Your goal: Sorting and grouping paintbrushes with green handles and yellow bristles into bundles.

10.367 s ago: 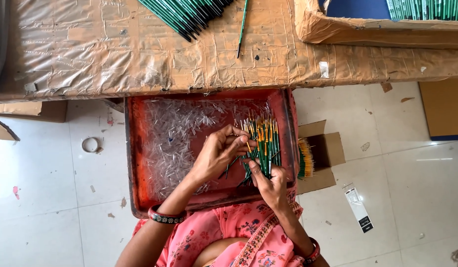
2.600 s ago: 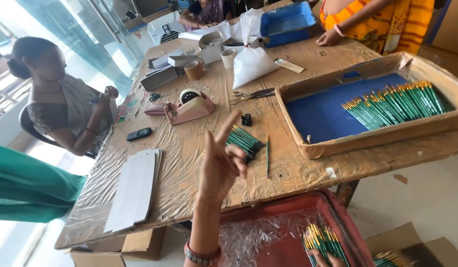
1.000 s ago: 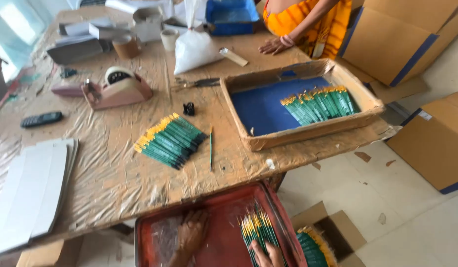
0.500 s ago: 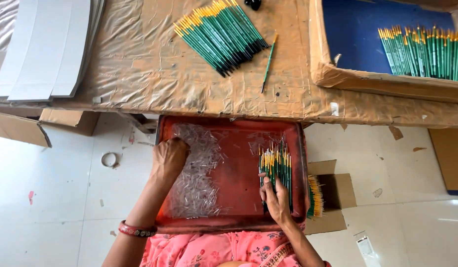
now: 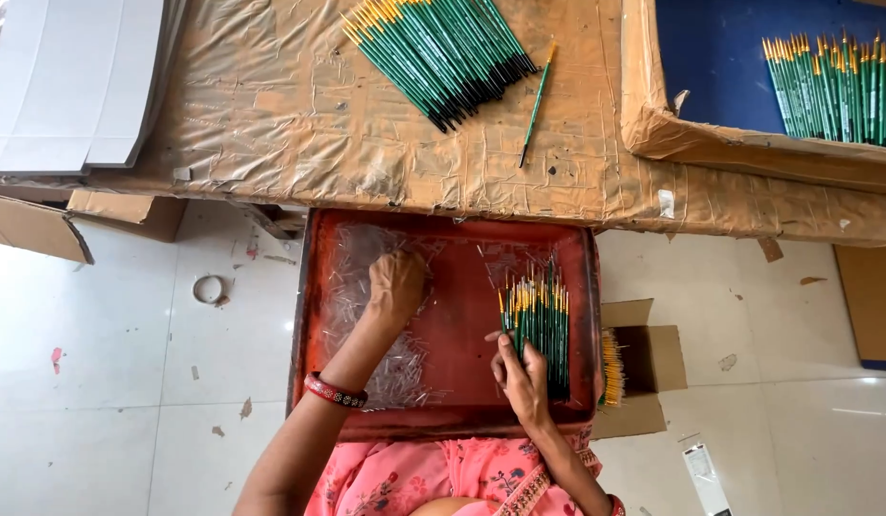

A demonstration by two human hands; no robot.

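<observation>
Two bare hands work inside a red tray [image 5: 448, 425] on the lap. Left hand [image 5: 395, 287], at about 10 o'clock in the tray, is curled knuckles-up on a heap of clear plastic tubes [image 5: 367, 315]; fingertips are buried in the heap, so whether it pinches anything cannot be told. A red bangle [image 5: 335, 391] sits on that wrist. Right hand [image 5: 522, 368], at 4 o'clock in the tray, has fingers loosely bent against the lower ends of a bunch of green-handled brushes [image 5: 539, 320]; touching them, but a real grasp is hard to read. The brushes lie with yellow bands pointing to 12 o'clock, along the tray's 3 o'clock side. Just right of the tray, an open carton [image 5: 653, 368] shows more yellow-tipped brushes, mostly hidden by the tray wall. Farther out at 12 o'clock, a taped brown table [image 5: 271, 124] carries a fanned pile of green brushes [image 5: 438, 53], cut off at the top, one loose brush [image 5: 537, 100] beside it, white card sheets [image 5: 70, 76] at 10 o'clock, and a blue-lined box [image 5: 711, 143] at 2 o'clock holding another brush row, cropped by the frame edge. A tape ring [image 5: 211, 289] lies on the floor at 9 o'clock. Versus half a second ago: left hand has shifted from the tray's left edge toward the middle of the heap; right hand and brushes unchanged.
</observation>
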